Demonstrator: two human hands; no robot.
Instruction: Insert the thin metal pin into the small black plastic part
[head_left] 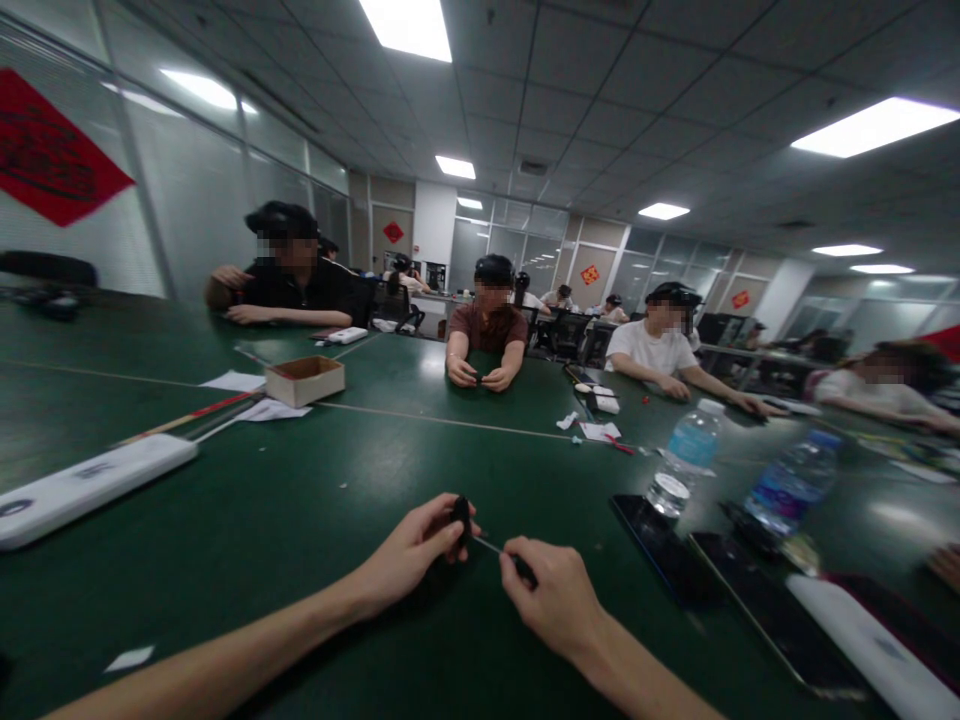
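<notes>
Near the middle of the green table (360,520), my left hand (424,540) pinches a small black part (461,515) between thumb and fingers. What kind of part it is cannot be made out. My right hand (551,590) is closed round the dark handle of a screwdriver (489,544), whose thin metal shaft points left toward the black part. The shaft's tip is at or very near the part; whether it touches is too small to tell.
To the right lie phones (765,610), a white power bank (874,640) and two water bottles (686,455). A long white device (94,485) and a small open cardboard box (306,382) are at left. Co-workers sit across the table, one person (487,325) directly opposite.
</notes>
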